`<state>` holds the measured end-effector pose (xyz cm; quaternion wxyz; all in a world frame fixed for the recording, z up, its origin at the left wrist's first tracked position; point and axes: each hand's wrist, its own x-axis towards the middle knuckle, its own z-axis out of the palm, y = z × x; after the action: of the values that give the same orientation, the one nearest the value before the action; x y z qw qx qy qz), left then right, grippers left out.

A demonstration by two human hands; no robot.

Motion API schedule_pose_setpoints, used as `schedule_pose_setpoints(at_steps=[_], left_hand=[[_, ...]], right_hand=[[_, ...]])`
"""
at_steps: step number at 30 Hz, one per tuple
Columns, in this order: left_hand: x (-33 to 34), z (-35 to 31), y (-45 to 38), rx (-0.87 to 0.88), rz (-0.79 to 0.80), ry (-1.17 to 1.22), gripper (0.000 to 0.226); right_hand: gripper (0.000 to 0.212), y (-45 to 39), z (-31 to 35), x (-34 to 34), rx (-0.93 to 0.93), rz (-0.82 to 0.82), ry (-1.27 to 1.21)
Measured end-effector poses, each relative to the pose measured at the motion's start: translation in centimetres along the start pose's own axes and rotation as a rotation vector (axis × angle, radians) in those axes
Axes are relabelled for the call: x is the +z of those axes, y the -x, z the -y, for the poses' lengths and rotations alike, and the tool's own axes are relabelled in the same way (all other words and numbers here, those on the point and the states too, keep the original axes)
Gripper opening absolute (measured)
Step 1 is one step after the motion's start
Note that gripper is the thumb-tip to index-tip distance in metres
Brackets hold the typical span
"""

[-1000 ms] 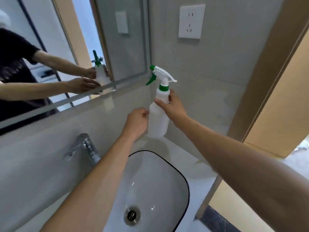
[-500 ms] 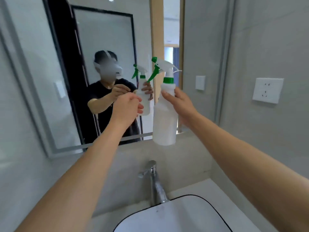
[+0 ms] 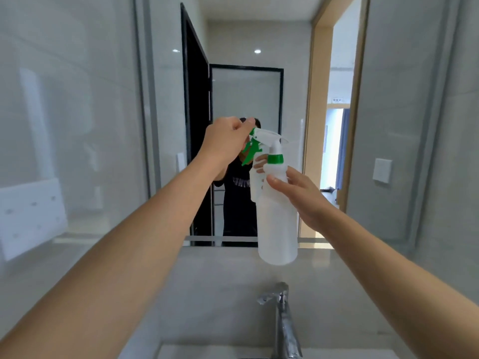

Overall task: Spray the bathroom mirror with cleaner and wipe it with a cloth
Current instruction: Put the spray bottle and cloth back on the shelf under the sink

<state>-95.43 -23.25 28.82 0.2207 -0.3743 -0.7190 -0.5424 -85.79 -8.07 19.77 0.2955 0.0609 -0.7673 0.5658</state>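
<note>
A translucent white spray bottle [image 3: 277, 224] with a green collar, green trigger and white head hangs upright in front of the bathroom mirror [image 3: 246, 99]. My right hand [image 3: 298, 195] grips its upper body just below the collar. My left hand [image 3: 225, 143] is raised at the spray head, its fingertips pinching the green nozzle tip. The nozzle points left and toward the glass. The mirror shows the bottle and both hands doubled close behind. No cloth is in view.
A chrome tap [image 3: 283, 317] stands below the bottle, with the white basin rim [image 3: 207, 352] at the bottom edge. Grey tiled walls close in on both sides, and a white wall switch [image 3: 382, 170] sits on the right wall.
Both hands lifted the bottle from the counter corner up to the mirror's middle. My left hand went from the bottle's side to the nozzle tip. My view tilted up off the basin.
</note>
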Motion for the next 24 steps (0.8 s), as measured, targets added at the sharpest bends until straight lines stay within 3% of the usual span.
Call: schedule_pose_setpoints(at_steps=[7,11,16,20,24], left_hand=[[-1.4,0.0,0.3,0.037,0.174,0.048,0.025],[-2.3,0.3,0.4,0.041,0.189,0.126,0.009],[-2.6,0.6,0.2,0.001,0.109,0.062,0.031],[-2.9,0.9,0.3,0.073,0.108,0.017,0.026],[-3.3,1.2,0.4,0.11,0.12,0.025,0.016]], right_hand=[[0.021,0.5,0.4,0.2,0.047,0.061,-0.089],[0.025,0.3,0.5,0.4,0.062,0.049,-0.088],[0.033,0.1,0.5,0.7,0.069,0.057,-0.067],[0.035,0.1,0.4,1.3,0.085,0.08,-0.061],[0.022,0.4,0.6,2.1,0.072,0.066,-0.098]])
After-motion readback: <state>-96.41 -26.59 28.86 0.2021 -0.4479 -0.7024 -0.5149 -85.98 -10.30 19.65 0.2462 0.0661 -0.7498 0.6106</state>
